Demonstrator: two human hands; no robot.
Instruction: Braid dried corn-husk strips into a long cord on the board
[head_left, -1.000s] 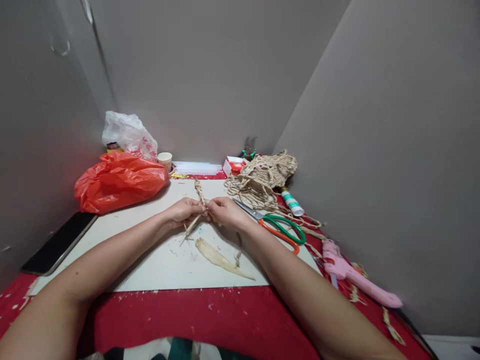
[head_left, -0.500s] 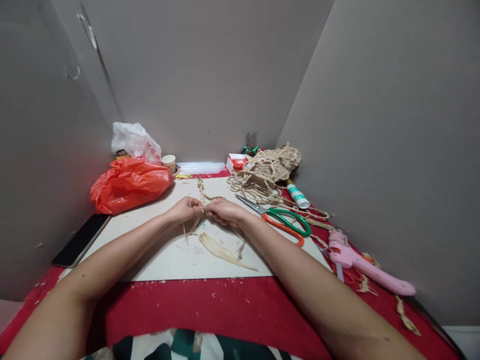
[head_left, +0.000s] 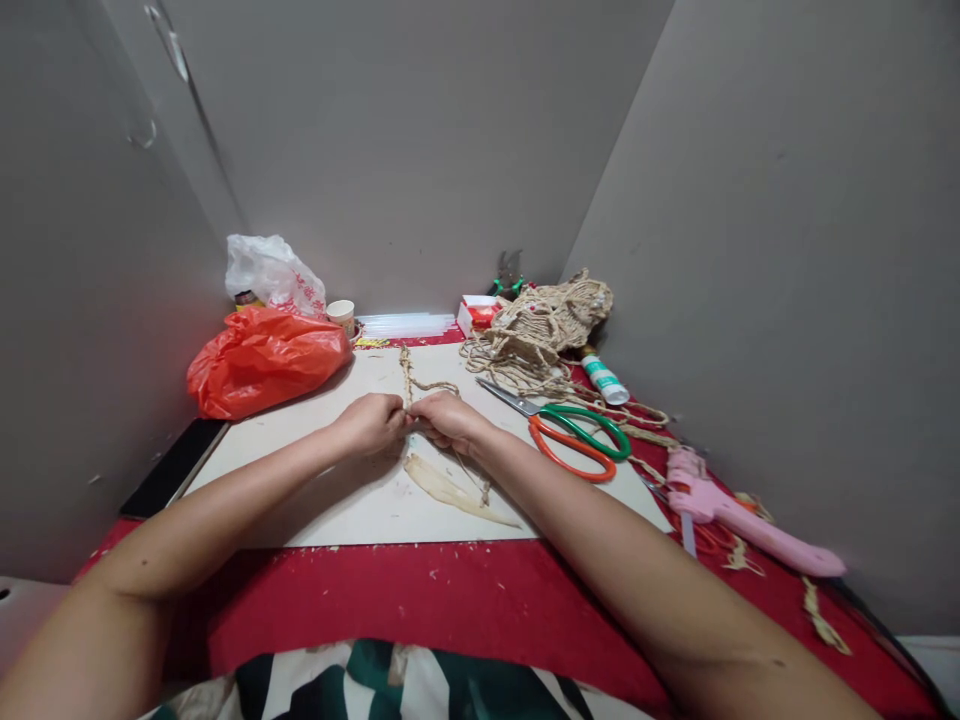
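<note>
A thin braided straw cord (head_left: 406, 372) lies upright on the white board (head_left: 315, 525), its near end running in between my hands. My left hand (head_left: 375, 424) is closed, pinching the cord's near end. Right beside it, my right hand (head_left: 447, 418) is closed on the same spot, the fingertips of both meeting. A side strand curves away behind my right hand, and a thin knotted strand hangs below it. Just in front of my hands lies a pale dry husk strip (head_left: 450, 492).
Scissors (head_left: 570, 430), a large rope bundle (head_left: 559, 325), a glue bottle (head_left: 604, 380) and a pink glue gun (head_left: 742, 515) are to the right. At left are a red plastic bag (head_left: 266, 362) and a phone (head_left: 174, 468); a paper cup (head_left: 340, 314) stands behind.
The whole view has shifted slightly. The loose fibres that hung below my left hand no longer show. Both hands remain closed at the cord.
</note>
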